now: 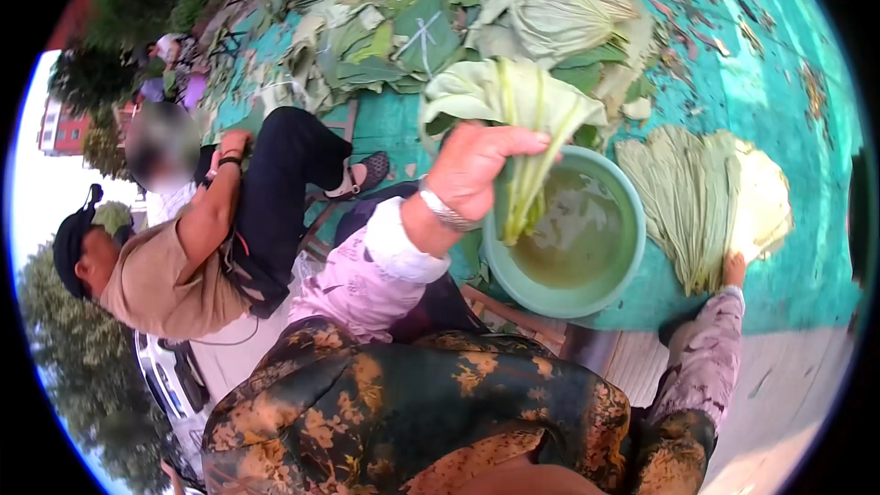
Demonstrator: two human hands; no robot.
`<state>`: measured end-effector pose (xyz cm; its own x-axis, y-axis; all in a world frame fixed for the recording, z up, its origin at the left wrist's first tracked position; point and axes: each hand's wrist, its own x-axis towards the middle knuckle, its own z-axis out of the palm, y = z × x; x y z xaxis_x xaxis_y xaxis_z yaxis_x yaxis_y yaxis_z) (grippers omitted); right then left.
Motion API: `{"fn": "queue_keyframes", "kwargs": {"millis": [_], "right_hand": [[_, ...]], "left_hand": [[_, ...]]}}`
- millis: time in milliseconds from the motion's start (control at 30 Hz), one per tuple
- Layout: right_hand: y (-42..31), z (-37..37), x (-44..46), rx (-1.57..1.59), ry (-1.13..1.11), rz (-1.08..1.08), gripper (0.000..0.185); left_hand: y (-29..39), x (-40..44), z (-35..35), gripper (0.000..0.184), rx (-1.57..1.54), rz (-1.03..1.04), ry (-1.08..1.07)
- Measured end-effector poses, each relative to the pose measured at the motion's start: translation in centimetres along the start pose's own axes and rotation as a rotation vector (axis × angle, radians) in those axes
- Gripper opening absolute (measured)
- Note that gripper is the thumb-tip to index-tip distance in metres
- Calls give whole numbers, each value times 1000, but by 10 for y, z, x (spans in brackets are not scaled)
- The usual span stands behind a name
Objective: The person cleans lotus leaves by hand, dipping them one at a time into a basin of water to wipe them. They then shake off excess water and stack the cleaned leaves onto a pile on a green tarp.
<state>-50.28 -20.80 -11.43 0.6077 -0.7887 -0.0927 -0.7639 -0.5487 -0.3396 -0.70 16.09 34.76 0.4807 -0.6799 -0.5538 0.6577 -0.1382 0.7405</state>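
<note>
My left hand [477, 165] is closed round the stems of a bunch of large pale green leaves [550, 108]. The stem ends point down over a light green basin [632, 257] that holds cloudy brownish water. Off to the right, my right hand [734, 269] is at the lower edge of a bright pale leaf [761, 197], its fingers small and partly hidden but seemingly closed on it. That leaf lies against a fanned stack of pleated leaves [683, 197] on the green ground sheet [761, 298].
A large bundle of leaves [568, 14] and tied leaf piles [426, 37] lie beyond the basin. A person in a brown shirt [165, 284] sits at my left, one shoe [367, 172] near the sheet. Leaf scraps [697, 37] litter the sheet.
</note>
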Motion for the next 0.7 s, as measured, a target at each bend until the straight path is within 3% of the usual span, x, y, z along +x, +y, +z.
{"fn": "queue_keyframes", "kwargs": {"millis": [67, 167, 200, 267, 367, 400, 433, 533, 600, 700], "right_hand": [[-3, -26, 16, 90, -18, 250, 33], [-87, -78, 25, 146, 49, 603, 53], [-75, -63, 39, -31, 131, 493, 56], [-146, -69, 51, 366, 261, 415, 52], [-236, -78, 78, 582, 230, 117, 41], [-266, -87, 81, 462, 223, -41, 43], [-327, -115, 66, 710, 185, -36, 42], [-423, -166, 45, 794, 136, -223, 39], [-466, -196, 32, 844, 84, -293, 37], [-517, -240, 7, 909, 80, -390, 32]], "left_hand": [[-8, 7, -3, 28, -160, 134, -90], [-5, 9, 3, 36, -58, 309, -10], [-4, 8, 3, 37, -52, 300, -41], [-7, 11, 2, 38, -88, 246, -89], [-23, 34, -5, 40, -84, 241, -100], [-24, 36, -8, 40, -77, 258, -88], [-15, 23, -6, 40, -99, 255, -70], [-14, 24, -4, 42, -176, 293, -112], [-1, 3, -3, 43, -192, 445, -28], [8, 0, -6, 32, -376, 271, -152]]}}
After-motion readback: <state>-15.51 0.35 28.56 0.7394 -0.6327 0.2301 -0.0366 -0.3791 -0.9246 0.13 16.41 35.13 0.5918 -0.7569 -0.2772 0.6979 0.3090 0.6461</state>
